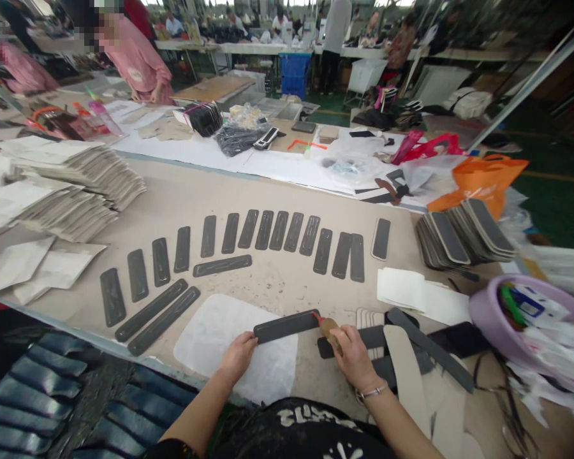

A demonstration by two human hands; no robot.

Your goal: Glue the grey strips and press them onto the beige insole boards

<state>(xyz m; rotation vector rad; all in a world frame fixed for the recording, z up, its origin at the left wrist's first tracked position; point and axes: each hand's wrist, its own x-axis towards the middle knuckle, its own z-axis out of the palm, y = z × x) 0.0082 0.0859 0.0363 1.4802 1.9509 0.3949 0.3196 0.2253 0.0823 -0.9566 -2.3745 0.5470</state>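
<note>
Seen from the head camera, the left hand (239, 356) pinches the left end of a long dark strip (287, 325), holding it down on a pale mat (229, 357) that lies at the near edge of the table (277, 287). The right hand (351, 354) is wrapped around a small brush (329, 330) with a brown handle, and the red tip of the brush touches the right end of the strip. There is a thin bracelet on the right wrist. Just behind the mat, a long row of dark strips (268, 233) lies side by side across the table, and three longer ones lie flat below that row. To the right of the right hand, more dark and tan pieces (411, 363) are piled loosely, with white sheets (421, 296) just behind them. Farther right, a stack of dark pads (463, 239) leans beside an orange bag (488, 178). On the left, big piles of grey paper pieces (76, 185) sit on the table. Below the table edge on the left lie rows of blue pieces (33, 395). Far back, a person in a pink top (136, 60) bends over another table.
</note>
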